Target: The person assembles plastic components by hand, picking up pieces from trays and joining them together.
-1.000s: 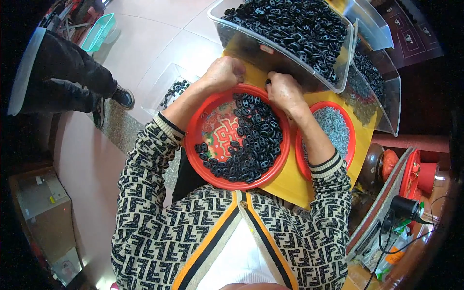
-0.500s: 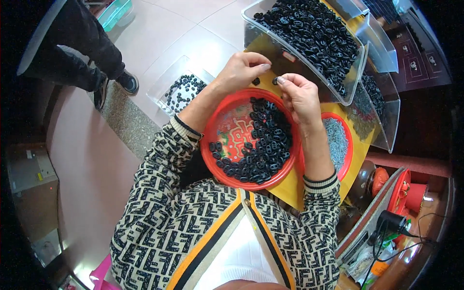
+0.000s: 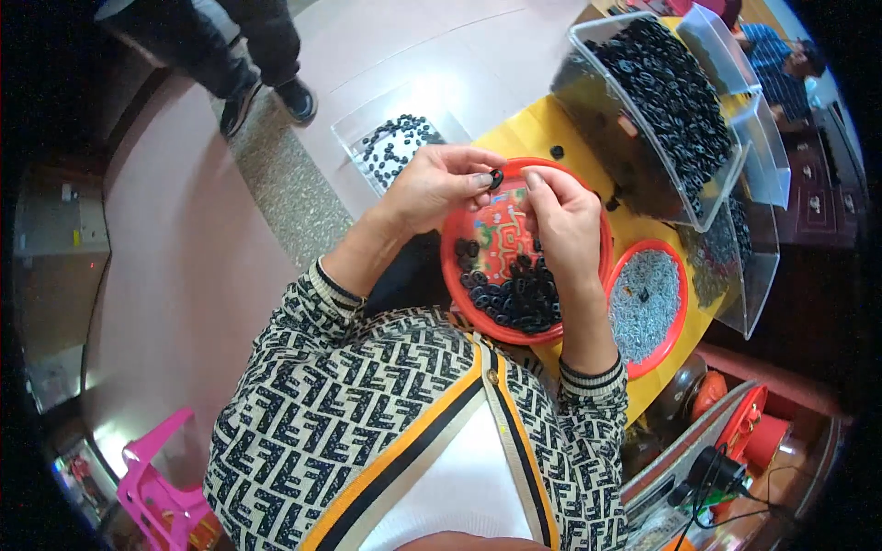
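My left hand (image 3: 443, 191) pinches a small black oval part with holes (image 3: 496, 178) between thumb and fingertips, over the far left rim of a red round tray (image 3: 457, 298). Close beside it, my right hand (image 3: 567, 220) is closed, thumb pressed to the fingers, above the same tray. Whatever those right fingertips hold, if anything, is too small to make out. Many black oval parts (image 3: 514, 298) lie heaped in the tray's near half, and its patterned red bottom shows through farther off. My right hand hides part of the tray's right side.
Right of the tray, a red dish (image 3: 681, 317) holds small silvery metal pieces (image 3: 646, 298). Clear bins (image 3: 588, 101) of black parts stand beyond on a yellow surface (image 3: 524, 129). A clear box (image 3: 349, 138) with scattered parts is at far left. Two people are nearby.
The view has shifted. My hands have come back over the tray from its far edge. A black part was at my right fingertips; now one is in my left hand.
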Demonstrator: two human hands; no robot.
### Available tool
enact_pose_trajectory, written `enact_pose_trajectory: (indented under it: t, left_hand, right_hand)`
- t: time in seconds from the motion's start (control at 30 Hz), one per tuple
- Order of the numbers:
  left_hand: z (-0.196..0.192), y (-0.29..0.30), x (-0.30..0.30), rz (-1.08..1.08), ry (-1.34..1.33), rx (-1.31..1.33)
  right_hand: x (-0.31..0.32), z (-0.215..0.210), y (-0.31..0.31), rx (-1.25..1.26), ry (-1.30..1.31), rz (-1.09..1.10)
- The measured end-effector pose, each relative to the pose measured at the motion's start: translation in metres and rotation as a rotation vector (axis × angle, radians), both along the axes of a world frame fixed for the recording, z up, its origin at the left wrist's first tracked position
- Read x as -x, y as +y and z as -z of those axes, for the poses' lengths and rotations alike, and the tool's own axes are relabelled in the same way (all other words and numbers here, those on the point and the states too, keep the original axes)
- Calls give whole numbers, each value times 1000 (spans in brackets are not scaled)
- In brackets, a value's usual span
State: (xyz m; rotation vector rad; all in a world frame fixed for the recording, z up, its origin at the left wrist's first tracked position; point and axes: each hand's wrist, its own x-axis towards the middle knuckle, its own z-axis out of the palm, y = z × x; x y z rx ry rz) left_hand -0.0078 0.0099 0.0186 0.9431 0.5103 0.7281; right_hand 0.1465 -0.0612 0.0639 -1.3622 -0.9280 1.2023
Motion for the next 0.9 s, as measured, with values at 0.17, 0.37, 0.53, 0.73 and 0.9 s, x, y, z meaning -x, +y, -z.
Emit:
enact_pose_trajectory:
  t: [0.17, 0.37, 0.53, 0.73, 0.9]
  left_hand:
    - [12, -16, 16, 2, -225, 263]
    - [10, -21, 18, 2, -316, 156]
    - [13, -26, 14, 121, -472, 265]
    - [11, -32, 9, 195, -502, 289]
    - [3, -37, 6, 210, -463, 309]
  right_hand:
    - [21, 4, -22, -281, -513, -45]
    - [31, 7, -31, -491, -719, -69]
    - [30, 2, -43, -546, -676, 28]
    - [34, 2, -51, -567, -672, 110]
    - [33, -2, -55, -545, -636, 114]
